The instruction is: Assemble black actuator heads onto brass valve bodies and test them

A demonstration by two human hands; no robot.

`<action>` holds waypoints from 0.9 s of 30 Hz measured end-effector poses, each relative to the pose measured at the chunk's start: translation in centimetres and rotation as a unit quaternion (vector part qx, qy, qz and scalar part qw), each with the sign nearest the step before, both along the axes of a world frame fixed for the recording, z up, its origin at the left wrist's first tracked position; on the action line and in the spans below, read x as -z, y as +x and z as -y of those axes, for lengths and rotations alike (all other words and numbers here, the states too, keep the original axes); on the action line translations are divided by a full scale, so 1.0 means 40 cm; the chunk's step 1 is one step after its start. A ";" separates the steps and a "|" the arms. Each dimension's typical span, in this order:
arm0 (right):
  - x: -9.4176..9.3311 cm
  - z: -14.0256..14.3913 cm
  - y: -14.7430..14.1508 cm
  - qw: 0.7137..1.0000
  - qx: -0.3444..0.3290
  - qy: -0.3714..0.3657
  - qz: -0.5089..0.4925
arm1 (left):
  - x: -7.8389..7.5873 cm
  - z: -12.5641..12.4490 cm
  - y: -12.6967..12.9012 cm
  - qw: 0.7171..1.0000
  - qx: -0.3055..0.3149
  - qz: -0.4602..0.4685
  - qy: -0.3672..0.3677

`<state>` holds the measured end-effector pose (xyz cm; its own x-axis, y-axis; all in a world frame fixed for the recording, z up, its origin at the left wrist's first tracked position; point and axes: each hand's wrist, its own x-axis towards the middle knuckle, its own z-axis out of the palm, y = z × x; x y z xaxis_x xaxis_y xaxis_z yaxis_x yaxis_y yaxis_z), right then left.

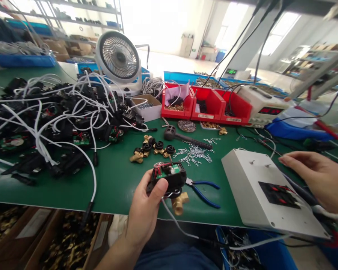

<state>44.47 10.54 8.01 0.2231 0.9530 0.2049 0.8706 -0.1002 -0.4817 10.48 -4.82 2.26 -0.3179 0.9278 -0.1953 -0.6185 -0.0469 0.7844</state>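
My left hand [145,210] grips a black plastic housing [173,182] with its top off, baring a green circuit board and red wires. Under the housing sticks out a brass valve body [179,204], and a white cable [176,221] runs from it toward the lower right. My right hand [317,180] is beside the far right edge of a grey control box [250,187] with two toggle switches and red-and-black terminals. Its thumb and fingertips are brought together; what they pinch, if anything, is unclear. Blue-handled pliers [207,184] lie just right of the housing.
Behind the housing are several brass fittings [159,147], a black mallet [186,138] and loose wire clips [195,153]. Many cabled housings [73,112] pile up at left. Red bins [177,107], a fan [119,56] and a power supply [263,101] stand at the back.
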 end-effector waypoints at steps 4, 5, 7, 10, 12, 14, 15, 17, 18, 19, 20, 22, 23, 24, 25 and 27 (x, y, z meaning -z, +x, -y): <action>0.001 -0.042 -0.096 0.995 -0.029 -0.080 -0.051 | -0.026 0.032 0.012 0.998 -0.034 -0.060 0.010; 0.005 -0.038 -0.105 0.995 -0.027 -0.082 -0.054 | -0.034 0.038 0.018 0.997 -0.045 -0.061 0.009; 0.010 -0.023 -0.113 0.995 -0.020 -0.076 -0.054 | -0.049 0.046 0.029 0.996 -0.060 -0.063 0.005; 0.011 -0.006 -0.119 0.996 -0.026 -0.071 -0.055 | -0.064 0.053 0.043 0.996 -0.051 -0.071 -0.003; 0.012 -0.006 -0.122 0.996 -0.034 -0.070 -0.053 | -0.066 0.056 0.048 0.997 -0.038 -0.073 -0.002; 0.017 -0.012 -0.121 0.995 -0.042 -0.069 -0.049 | -0.063 0.058 0.049 0.997 -0.027 -0.069 0.001; 0.020 -0.016 -0.119 0.996 -0.046 -0.068 -0.046 | -0.060 0.060 0.048 0.997 -0.023 -0.068 0.002; 0.025 -0.026 -0.109 0.995 -0.057 -0.067 -0.045 | -0.052 0.063 0.042 0.997 -0.002 -0.081 0.015; 0.025 -0.031 -0.104 0.994 -0.064 -0.068 -0.047 | -0.049 0.064 0.039 0.995 0.016 -0.096 0.030; 0.024 -0.036 -0.098 0.993 -0.073 -0.073 -0.050 | -0.046 0.067 0.036 0.992 0.033 -0.114 0.044; 0.022 -0.042 -0.092 0.992 -0.083 -0.080 -0.055 | -0.045 0.069 0.034 0.989 0.047 -0.131 0.054; 0.019 -0.055 -0.083 0.988 -0.100 -0.097 -0.069 | -0.046 0.076 0.034 0.986 0.057 -0.147 0.058; 0.019 -0.061 -0.080 0.986 -0.105 -0.102 -0.079 | -0.047 0.079 0.036 0.987 0.054 -0.143 0.052; 0.022 -0.067 -0.078 0.985 -0.108 -0.104 -0.088 | -0.049 0.082 0.039 0.989 0.050 -0.134 0.047; 0.025 -0.071 -0.077 0.984 -0.108 -0.102 -0.096 | -0.049 0.085 0.042 0.990 0.050 -0.121 0.048; 0.036 -0.077 -0.077 0.986 -0.103 -0.088 -0.101 | -0.048 0.089 0.047 0.992 0.057 -0.092 0.056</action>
<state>41.39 13.62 6.56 0.0412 0.9991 0.0032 0.7691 -0.0297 -0.6384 12.35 -8.38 4.19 -0.2302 0.9725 -0.0363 -0.4711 -0.0788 0.8785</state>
